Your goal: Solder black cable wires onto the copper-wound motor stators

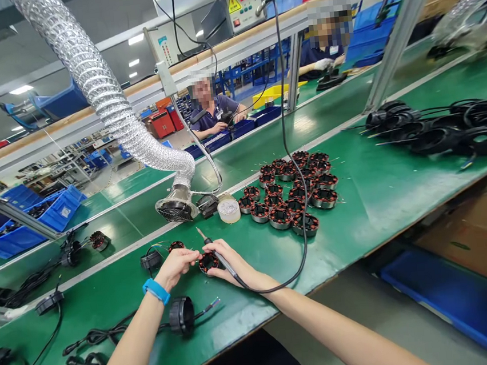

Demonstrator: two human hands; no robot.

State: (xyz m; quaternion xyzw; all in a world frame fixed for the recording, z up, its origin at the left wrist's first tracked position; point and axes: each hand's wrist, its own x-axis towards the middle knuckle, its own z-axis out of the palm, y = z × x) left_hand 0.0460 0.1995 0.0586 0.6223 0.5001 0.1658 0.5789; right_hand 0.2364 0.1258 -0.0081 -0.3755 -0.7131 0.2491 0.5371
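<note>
A soldering iron (225, 264) rests in my right hand (234, 262), its tip pointing up and to the left. The fingers of that hand also reach around a ring-shaped copper-wound stator (209, 262) on the green bench. My left hand (177, 266) pinches at the stator's left edge; whatever thin piece lies between its fingertips is too small to name. Behind that hand sits another stator (176, 246), partly hidden, beside a black round cap (151, 260). A black housing (181, 316) with a cable lies nearer the bench's front edge.
Several stators (280, 217) stand right of a tape roll (229, 210). A fume duct (176, 203) hangs behind my hands. The iron's cord (303, 245) loops across the right side. Black cables (449, 128) lie far right. Two people sit across the bench.
</note>
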